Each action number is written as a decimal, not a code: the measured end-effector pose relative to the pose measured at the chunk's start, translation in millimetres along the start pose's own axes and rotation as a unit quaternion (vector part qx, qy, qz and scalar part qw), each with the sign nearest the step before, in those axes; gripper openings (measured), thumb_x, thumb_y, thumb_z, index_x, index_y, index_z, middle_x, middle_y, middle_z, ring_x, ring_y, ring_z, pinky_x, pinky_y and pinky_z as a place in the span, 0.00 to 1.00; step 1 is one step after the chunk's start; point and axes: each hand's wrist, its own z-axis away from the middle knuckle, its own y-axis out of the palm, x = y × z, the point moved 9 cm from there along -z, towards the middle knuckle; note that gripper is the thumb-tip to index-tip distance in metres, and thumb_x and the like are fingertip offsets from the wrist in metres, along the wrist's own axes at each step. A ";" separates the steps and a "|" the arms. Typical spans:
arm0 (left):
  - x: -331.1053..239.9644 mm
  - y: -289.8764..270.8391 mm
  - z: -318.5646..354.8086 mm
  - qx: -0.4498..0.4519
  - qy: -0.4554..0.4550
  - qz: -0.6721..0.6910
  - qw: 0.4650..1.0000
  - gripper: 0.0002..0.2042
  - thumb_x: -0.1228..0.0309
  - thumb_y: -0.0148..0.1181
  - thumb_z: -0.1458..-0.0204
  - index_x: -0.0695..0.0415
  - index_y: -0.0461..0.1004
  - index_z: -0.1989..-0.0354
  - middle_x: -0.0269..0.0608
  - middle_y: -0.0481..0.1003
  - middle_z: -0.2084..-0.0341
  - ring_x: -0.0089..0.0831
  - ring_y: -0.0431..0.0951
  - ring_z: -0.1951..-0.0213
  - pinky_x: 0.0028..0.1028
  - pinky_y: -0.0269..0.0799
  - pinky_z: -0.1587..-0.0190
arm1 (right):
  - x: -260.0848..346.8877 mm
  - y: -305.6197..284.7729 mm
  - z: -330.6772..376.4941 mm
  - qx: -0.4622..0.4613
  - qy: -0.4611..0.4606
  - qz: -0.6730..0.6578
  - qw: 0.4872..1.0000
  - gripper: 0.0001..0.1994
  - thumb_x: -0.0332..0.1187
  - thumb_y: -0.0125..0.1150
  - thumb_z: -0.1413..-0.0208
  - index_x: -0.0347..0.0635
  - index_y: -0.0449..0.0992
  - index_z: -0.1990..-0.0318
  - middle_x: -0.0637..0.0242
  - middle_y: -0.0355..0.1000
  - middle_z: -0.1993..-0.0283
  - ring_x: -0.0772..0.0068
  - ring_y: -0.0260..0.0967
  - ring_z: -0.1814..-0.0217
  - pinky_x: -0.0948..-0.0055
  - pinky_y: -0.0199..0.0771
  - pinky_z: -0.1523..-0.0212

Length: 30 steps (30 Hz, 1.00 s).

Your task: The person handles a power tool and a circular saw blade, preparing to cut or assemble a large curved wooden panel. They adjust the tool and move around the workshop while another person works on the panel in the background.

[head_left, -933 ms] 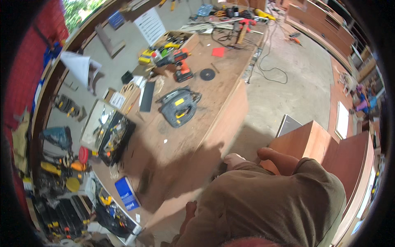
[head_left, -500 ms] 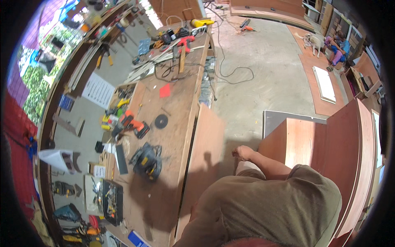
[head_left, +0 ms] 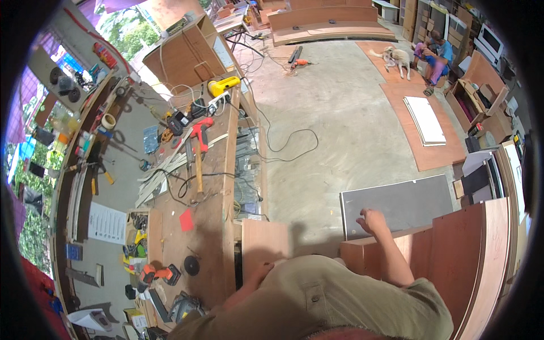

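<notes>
My left hand lies on the near edge of a small plywood panel that stands against the side of the workbench, fingers curled over it. My right hand reaches forward over the corner of a reddish wooden cabinet. Its fingers are slightly apart and touch the near edge of a grey board lying on the concrete floor. My olive shirt hides the lower arms.
The workbench at left carries a hammer, an orange drill, a yellow tool, a circular saw and cables. White boards lie on a brown sheet. A seated person and a dog are at the far right.
The view has swung right along the bench and toward the open floor. My right hand moved from the cabinet's corner out over the grey board, and my left hand came up to the plywood panel.
</notes>
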 end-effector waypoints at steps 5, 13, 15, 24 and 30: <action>-102.9 8.1 -93.4 0.075 0.050 -0.090 0.992 0.33 0.50 0.60 0.45 0.68 0.69 0.42 0.59 0.73 0.45 0.46 0.73 0.44 0.40 0.68 0.42 | -72.5 54.0 19.1 0.093 0.139 -0.046 0.985 0.22 0.47 0.63 0.49 0.41 0.79 0.52 0.46 0.77 0.53 0.44 0.74 0.49 0.53 0.73 0.48; -340.2 -1.5 -226.8 0.117 0.128 -0.371 0.912 0.31 0.47 0.60 0.48 0.66 0.74 0.48 0.61 0.74 0.48 0.53 0.75 0.47 0.41 0.70 0.45 | -128.6 84.7 25.4 0.084 0.306 -0.176 0.932 0.21 0.46 0.62 0.50 0.37 0.80 0.56 0.45 0.77 0.54 0.45 0.75 0.50 0.57 0.74 0.48; -404.7 -9.8 -279.7 0.155 0.150 -0.437 0.873 0.30 0.48 0.58 0.48 0.64 0.75 0.49 0.60 0.74 0.48 0.53 0.74 0.46 0.42 0.69 0.44 | -125.5 60.4 34.7 -0.008 0.338 -0.248 0.908 0.19 0.45 0.60 0.48 0.35 0.81 0.61 0.44 0.78 0.58 0.45 0.75 0.52 0.56 0.74 0.50; -694.1 -103.3 -483.8 0.018 0.256 -0.435 0.863 0.32 0.50 0.57 0.47 0.64 0.69 0.41 0.58 0.68 0.40 0.49 0.68 0.38 0.40 0.63 0.37 | -147.1 26.4 -163.4 -0.056 0.401 -0.362 0.840 0.19 0.45 0.59 0.47 0.35 0.81 0.62 0.45 0.78 0.59 0.45 0.76 0.53 0.56 0.74 0.50; -844.2 -119.0 -488.6 -0.014 0.227 -0.335 0.914 0.32 0.51 0.57 0.47 0.65 0.69 0.41 0.59 0.69 0.41 0.49 0.69 0.40 0.39 0.64 0.38 | -187.5 21.9 -287.9 -0.040 0.431 -0.383 0.816 0.19 0.45 0.59 0.46 0.35 0.81 0.62 0.45 0.78 0.59 0.46 0.76 0.53 0.55 0.74 0.50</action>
